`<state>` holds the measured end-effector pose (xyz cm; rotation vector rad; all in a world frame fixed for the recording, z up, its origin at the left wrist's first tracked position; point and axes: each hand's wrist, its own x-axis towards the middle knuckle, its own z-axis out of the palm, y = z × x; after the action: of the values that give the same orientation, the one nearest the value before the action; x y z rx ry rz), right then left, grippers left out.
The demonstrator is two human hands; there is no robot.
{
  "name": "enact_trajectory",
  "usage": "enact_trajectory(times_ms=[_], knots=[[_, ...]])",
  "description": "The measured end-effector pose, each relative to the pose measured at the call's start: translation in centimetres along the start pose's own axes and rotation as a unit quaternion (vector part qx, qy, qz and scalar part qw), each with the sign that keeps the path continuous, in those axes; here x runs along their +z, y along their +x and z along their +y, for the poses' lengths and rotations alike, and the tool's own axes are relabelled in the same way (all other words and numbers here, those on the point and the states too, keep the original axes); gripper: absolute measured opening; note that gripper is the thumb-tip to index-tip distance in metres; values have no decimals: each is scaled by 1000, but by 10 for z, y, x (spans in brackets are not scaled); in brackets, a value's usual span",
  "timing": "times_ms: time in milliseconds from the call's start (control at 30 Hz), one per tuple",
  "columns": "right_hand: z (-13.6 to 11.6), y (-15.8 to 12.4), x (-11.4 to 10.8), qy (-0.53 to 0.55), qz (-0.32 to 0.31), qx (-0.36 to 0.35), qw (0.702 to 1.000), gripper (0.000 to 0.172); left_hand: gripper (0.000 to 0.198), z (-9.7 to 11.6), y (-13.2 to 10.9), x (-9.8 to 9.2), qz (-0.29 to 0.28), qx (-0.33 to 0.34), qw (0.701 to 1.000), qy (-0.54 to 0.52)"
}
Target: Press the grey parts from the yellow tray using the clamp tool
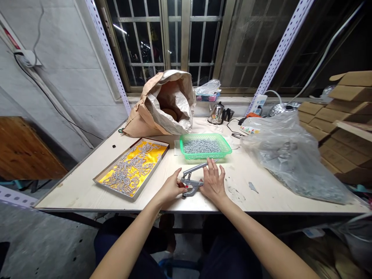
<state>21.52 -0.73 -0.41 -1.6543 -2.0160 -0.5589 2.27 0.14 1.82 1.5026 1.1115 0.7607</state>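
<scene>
Grey spring-loaded hand-press pliers [195, 168] stand on edge on the table near its front, their handles apart and a coil spring between them. My right hand [214, 183] is around the handle end, fingers over the upper handle and thumb side at the lower one. At the jaw end, my left hand [171, 187] is closed with thumb and fingers against the tool; a small red spot shows by the thumb, and what it pinches is too small to name. Behind the pliers sits a green plastic basket [223, 155] of small grey metal pieces. To the left lies a shallow yellow-lined tray [145, 187] with similar pieces.
A large open paper sack [139, 120] leans at the back left. Behind the basket stands a steel kettle [216, 113]. A clear plastic bag [279, 151] of small parts fills the right side, beside stacked cardboard boxes [337, 128]. A grey scrap [253, 187] lies right of my hand.
</scene>
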Motion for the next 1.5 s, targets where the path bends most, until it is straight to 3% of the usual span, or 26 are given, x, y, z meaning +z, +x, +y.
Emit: enact_trajectory(times_ms=[167,333,567,667,767,833,933,1100,1200,1333,1433,1500], knots=[[0,0,1,-8,1,-2,1000,52,101,3,-6,2,-6,7,1000,-8],[0,0,1,-6,7,-7,1000,46,104,0,-13,5,24,13,999,-29],[4,1,4,41,65,-50,996,33,105,-11,-16,5,43,8,996,-83],[6,3,4,30,-12,-45,998,38,97,-15,-19,3,114,48,988,-96],[5,3,6,6,-122,-35,992,19,72,-18,-22,1,225,86,968,-73],[3,2,8,0,-149,-36,988,9,54,-17,-25,-1,269,101,956,-58],[2,3,8,-5,-152,-38,988,10,34,-17,-26,-2,277,99,955,-28],[8,15,1,-4,-108,-47,993,23,41,-19,-24,-2,185,61,980,42],[10,20,3,19,-30,-55,998,27,33,-19,-20,1,140,52,985,88],[7,16,10,52,61,-51,995,37,22,-13,-15,8,140,30,979,148],[5,13,11,60,68,-46,995,43,17,-10,-9,16,153,7,980,129],[5,13,10,58,59,-34,996,44,14,-12,-6,22,194,-7,976,103]])
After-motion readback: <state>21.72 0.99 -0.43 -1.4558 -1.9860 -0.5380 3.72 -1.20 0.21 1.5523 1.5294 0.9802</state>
